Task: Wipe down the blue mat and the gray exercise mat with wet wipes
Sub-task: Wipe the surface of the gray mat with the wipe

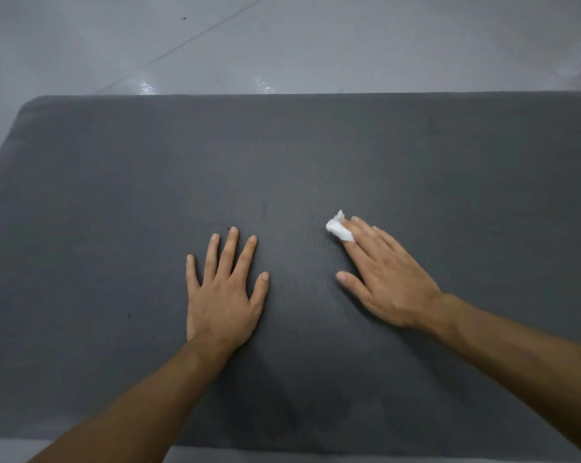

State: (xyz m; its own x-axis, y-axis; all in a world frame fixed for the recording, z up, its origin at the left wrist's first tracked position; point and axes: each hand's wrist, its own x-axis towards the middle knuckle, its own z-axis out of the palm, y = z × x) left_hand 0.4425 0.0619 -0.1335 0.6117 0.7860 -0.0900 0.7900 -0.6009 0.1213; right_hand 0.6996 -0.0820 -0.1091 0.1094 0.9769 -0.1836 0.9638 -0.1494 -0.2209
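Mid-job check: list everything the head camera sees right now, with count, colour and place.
gray exercise mat: one, dark gray, flat on the floor, fills most of the view
wet wipe: one, white, bunched, on the mat right of centre, under the right fingertips
floor: light gray tiles, beyond the mat's far edge and at its left end
left hand: one, bare, flat on the mat, fingers spread, holds nothing
right hand: one, bare, straight fingers press the wipe onto the mat

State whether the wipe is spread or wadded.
Wadded: the wet wipe is a small crumpled lump pressed under the right hand.
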